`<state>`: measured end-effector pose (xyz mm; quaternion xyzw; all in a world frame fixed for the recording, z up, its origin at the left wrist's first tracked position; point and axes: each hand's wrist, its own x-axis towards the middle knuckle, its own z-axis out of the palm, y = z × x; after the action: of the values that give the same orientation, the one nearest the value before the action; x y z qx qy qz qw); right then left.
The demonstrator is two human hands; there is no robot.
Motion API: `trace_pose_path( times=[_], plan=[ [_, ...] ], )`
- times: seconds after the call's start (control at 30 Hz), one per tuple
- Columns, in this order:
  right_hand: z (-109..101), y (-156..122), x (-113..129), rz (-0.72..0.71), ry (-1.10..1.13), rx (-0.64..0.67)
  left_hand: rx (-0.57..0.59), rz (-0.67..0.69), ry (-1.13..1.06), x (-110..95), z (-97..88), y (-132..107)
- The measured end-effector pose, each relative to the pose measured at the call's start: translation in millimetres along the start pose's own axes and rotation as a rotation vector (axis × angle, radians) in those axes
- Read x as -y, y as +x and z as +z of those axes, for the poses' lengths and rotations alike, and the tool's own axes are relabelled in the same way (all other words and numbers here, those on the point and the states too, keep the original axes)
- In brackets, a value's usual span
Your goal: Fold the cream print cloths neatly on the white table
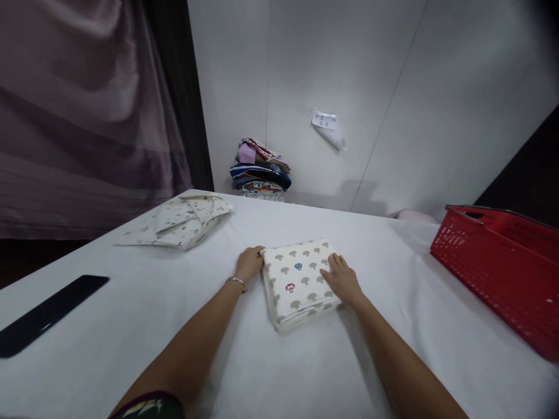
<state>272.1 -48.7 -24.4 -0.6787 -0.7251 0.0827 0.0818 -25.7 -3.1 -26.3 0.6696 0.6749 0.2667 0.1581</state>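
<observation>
A folded white cloth (301,280), printed with grey mushrooms plus a blue and a red one, lies flat on the table in front of me as a thick, neat pad. My left hand (250,263), with a bracelet at the wrist, is closed at the pad's far left corner; its fingertips are partly hidden there. Across the right side of the pad rests my right hand (343,280), palm down, fingers stretched over the top layer.
A loosely bundled patterned white cloth (187,224) lies at the table's far left edge. Nearer, at left, is a flat black object (48,314). A red plastic basket (502,279) stands at right. Stacked folded fabrics (262,171) sit beyond the white-covered table (174,326), against the wall.
</observation>
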Motion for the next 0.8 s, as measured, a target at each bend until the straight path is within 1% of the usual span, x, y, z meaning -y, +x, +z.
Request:
trace_pose_path(
  times=[0.07,0.13,0.23,0.3,0.33,0.37,0.4,0.43,0.47,0.5,0.53,0.57,0.6,0.63,0.7,0.73,0.8],
  plan=[
    [0.4,-0.2,-0.7,-0.012,0.008,-0.008,-0.060,-0.024,0.071,2.0,0.6,0.9],
    [1.1,-0.1,-1.6,-0.021,0.006,-0.017,-0.074,-0.031,0.059,4.3,1.3,2.2],
    [2.6,0.7,-2.5,-0.028,-0.010,-0.021,0.016,-0.050,-0.095,8.6,-2.2,7.5],
    [3.7,1.5,-2.7,-0.025,-0.021,-0.023,0.075,-0.077,-0.187,9.0,-9.5,11.3],
    [4.2,1.9,-2.7,-0.025,-0.024,-0.028,0.082,-0.094,-0.209,7.1,-13.9,12.1],
    [4.5,2.3,-2.6,-0.025,-0.026,-0.032,0.065,-0.113,-0.209,3.4,-18.2,11.5],
    [4.7,2.5,-2.5,-0.027,-0.026,-0.035,0.023,-0.118,-0.189,-2.2,-21.5,9.2],
    [4.7,2.6,-2.3,-0.028,-0.027,-0.037,-0.027,-0.096,-0.156,-9.5,-23.2,5.0],
    [4.6,2.6,-2.1,-0.028,-0.027,-0.039,-0.077,-0.044,-0.107,-17.9,-22.9,-0.9],
    [4.2,2.5,-1.9,-0.027,-0.026,-0.040,-0.119,0.046,-0.043,-26.4,-20.3,-7.9],
    [3.7,2.4,-1.6,-0.026,-0.024,-0.041,-0.138,0.157,0.026,-34.3,-15.6,-15.6],
    [3.2,2.2,-1.3,-0.026,-0.021,-0.041,-0.128,0.255,0.091,-40.7,-9.4,-23.1],
    [2.7,2.0,-1.0,-0.027,-0.018,-0.040,-0.094,0.313,0.142,-45.0,-2.3,-29.8],
    [2.2,1.7,-0.7,-0.028,-0.015,-0.036,-0.045,0.332,0.179,-46.9,5.0,-35.2],
    [1.7,1.2,-0.3,-0.028,-0.013,-0.024,0.044,0.304,0.223,-44.8,17.1,-41.2],
    [1.7,0.9,-0.4,-0.030,-0.014,-0.021,0.071,0.283,0.234,-41.7,21.2,-42.1],
    [1.5,0.5,-1.2,-0.036,-0.020,-0.015,0.087,0.270,0.247,-35.1,25.7,-41.2]
  ],
)
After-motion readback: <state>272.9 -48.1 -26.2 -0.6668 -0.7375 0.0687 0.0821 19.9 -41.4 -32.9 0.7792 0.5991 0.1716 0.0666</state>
